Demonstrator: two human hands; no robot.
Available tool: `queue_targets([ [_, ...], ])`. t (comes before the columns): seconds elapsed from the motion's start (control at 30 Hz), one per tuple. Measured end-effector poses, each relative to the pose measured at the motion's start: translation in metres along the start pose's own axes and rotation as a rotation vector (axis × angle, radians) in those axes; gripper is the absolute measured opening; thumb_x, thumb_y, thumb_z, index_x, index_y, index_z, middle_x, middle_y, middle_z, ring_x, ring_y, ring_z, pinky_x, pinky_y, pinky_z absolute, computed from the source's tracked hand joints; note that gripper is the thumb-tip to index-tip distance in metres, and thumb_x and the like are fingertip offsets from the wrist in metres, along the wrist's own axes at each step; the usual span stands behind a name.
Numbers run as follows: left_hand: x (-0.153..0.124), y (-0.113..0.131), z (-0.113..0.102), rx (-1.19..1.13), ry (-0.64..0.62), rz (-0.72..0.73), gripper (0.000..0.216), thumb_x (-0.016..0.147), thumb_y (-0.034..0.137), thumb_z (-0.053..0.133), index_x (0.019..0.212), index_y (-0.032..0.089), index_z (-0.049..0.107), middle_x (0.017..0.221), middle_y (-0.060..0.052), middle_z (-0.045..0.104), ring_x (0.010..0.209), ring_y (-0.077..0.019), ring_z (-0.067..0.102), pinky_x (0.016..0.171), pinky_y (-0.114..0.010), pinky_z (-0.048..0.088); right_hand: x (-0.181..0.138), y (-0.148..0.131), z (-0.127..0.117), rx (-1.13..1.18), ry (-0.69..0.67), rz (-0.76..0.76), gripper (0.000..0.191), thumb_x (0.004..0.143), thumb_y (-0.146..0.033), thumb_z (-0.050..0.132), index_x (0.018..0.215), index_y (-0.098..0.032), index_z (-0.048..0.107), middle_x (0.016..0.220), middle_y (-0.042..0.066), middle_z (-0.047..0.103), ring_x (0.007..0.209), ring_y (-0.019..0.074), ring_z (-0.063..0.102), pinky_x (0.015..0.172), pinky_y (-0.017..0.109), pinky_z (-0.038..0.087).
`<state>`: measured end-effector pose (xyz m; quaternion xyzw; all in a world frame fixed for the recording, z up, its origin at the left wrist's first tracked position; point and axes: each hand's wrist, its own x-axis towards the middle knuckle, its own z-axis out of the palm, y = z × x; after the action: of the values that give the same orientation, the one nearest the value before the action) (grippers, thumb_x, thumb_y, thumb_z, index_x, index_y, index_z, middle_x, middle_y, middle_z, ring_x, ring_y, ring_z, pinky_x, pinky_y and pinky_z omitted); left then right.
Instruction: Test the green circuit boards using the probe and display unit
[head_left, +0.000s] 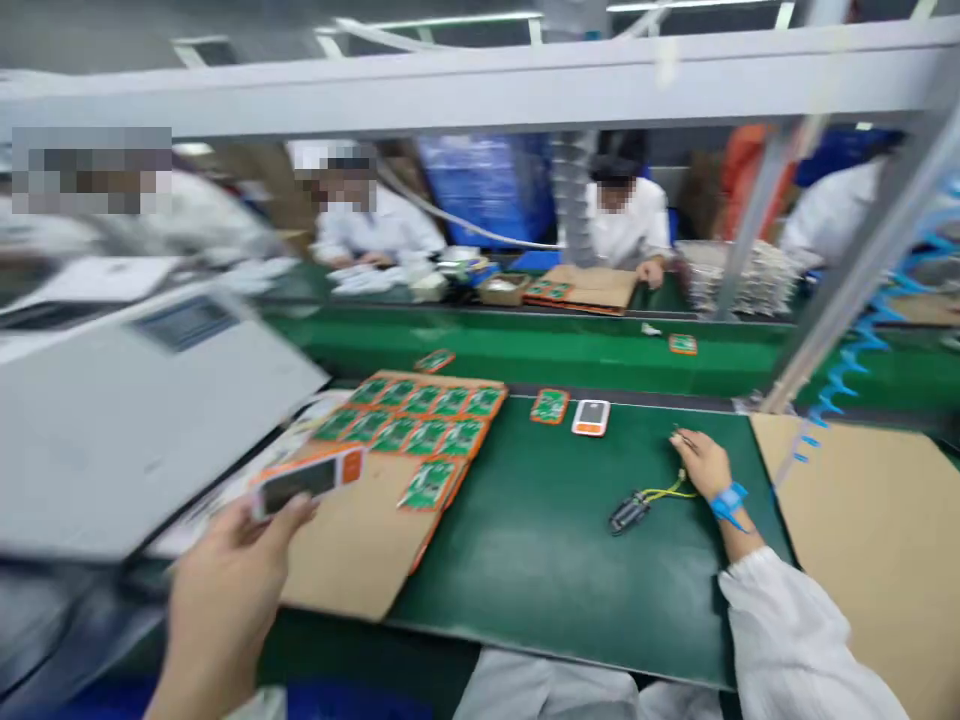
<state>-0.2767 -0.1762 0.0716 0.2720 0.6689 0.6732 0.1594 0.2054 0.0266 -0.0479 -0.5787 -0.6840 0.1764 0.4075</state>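
Observation:
Pinched between thumb and fingers, a small white and orange device with a dark screen (304, 485) is raised in my left hand (240, 570), above the left side of the cardboard sheet. My right hand (703, 463), a blue strap on its wrist, is closed near the right side of the green mat; a thin dark tip shows at its fingers, too small to name. Yellow wires (664, 492) run from beside this hand to a black battery-pack-like part (628, 512) on the mat. Another white and orange device (591, 418) lies screen up near the mat's back edge.
Green circuit boards in orange frames (427, 436) lie in rows on a cardboard sheet (352, 560). One more board (550, 405) is by the second device. A large grey panel (150, 430) slopes at left; a metal post (847, 230) and coiled blue hose (862, 330) stand right. Co-workers sit opposite.

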Motion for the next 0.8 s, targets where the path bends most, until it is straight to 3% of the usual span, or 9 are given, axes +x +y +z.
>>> queue_targets([
  [0.03, -0.001, -0.001, -0.009, 0.154, 0.114, 0.031, 0.029, 0.065, 0.022, 0.073, 0.094, 0.022, 0.069, 0.073, 0.002, 0.065, 0.062, -0.0139, 0.054, 0.052, -0.022, 0.042, 0.002, 0.005, 0.000, 0.007, 0.005, 0.008, 0.053, 0.082, -0.061, 0.048, 0.095, -0.017, 0.073, 0.092, 0.011, 0.071, 0.084, 0.0227, 0.065, 0.078, 0.034, 0.049],
  [0.1, 0.002, -0.010, -0.026, 0.421, 0.221, 0.081, 0.030, 0.069, 0.025, 0.068, 0.098, 0.020, 0.068, 0.080, 0.001, 0.067, 0.070, -0.0158, 0.058, 0.067, -0.028, 0.048, 0.005, 0.012, -0.001, -0.005, 0.009, 0.020, 0.060, 0.077, -0.068, 0.048, 0.095, -0.017, 0.073, 0.094, 0.012, 0.071, 0.084, 0.0238, 0.066, 0.075, 0.034, 0.049],
  [0.27, 0.020, -0.045, -0.053, 0.478, 0.137, 0.325, 0.024, 0.068, 0.021, 0.056, 0.088, 0.013, 0.067, 0.105, -0.011, 0.068, 0.101, -0.0246, 0.062, 0.097, -0.042, 0.045, 0.005, 0.014, -0.006, -0.017, 0.032, 0.089, 0.071, 0.067, -0.077, 0.051, 0.095, -0.015, 0.074, 0.094, 0.013, 0.072, 0.081, 0.0261, 0.067, 0.070, 0.034, 0.050],
  [0.37, 0.027, -0.059, -0.048, 0.528, 0.100, 0.433, 0.024, 0.066, 0.019, 0.053, 0.084, 0.016, 0.068, 0.105, -0.010, 0.069, 0.103, -0.0254, 0.062, 0.100, -0.043, 0.043, 0.005, 0.008, -0.008, 0.012, 0.048, 0.119, 0.072, 0.063, -0.078, 0.054, 0.092, -0.015, 0.074, 0.094, 0.013, 0.073, 0.084, 0.0281, 0.067, 0.073, 0.036, 0.050],
  [0.5, 0.026, -0.072, -0.026, 0.547, -0.017, 0.480, 0.029, 0.069, 0.020, 0.051, 0.090, 0.021, 0.071, 0.107, -0.007, 0.069, 0.103, -0.0262, 0.061, 0.101, -0.045, 0.042, 0.004, 0.000, -0.012, 0.006, 0.042, 0.166, 0.074, 0.061, -0.077, 0.056, 0.094, -0.014, 0.075, 0.095, 0.014, 0.072, 0.083, 0.0281, 0.067, 0.074, 0.036, 0.051],
  [0.63, 0.026, -0.089, -0.016, 0.561, -0.034, 0.433, 0.032, 0.070, 0.021, 0.048, 0.091, 0.020, 0.072, 0.109, -0.010, 0.068, 0.106, -0.0295, 0.059, 0.102, -0.049, 0.040, 0.003, -0.004, -0.014, 0.030, 0.050, 0.166, 0.070, 0.064, -0.073, 0.058, 0.095, -0.013, 0.074, 0.095, 0.014, 0.073, 0.084, 0.0274, 0.067, 0.076, 0.036, 0.051],
  [0.8, 0.031, -0.102, -0.015, 0.500, -0.195, 0.321, 0.039, 0.063, 0.020, 0.051, 0.095, 0.022, 0.073, 0.118, -0.009, 0.065, 0.113, -0.0308, 0.056, 0.107, -0.048, 0.035, 0.003, -0.002, -0.014, 0.041, 0.036, 0.169, 0.066, 0.065, -0.070, 0.060, 0.095, -0.013, 0.074, 0.096, 0.014, 0.073, 0.082, 0.0264, 0.067, 0.075, 0.036, 0.051],
])
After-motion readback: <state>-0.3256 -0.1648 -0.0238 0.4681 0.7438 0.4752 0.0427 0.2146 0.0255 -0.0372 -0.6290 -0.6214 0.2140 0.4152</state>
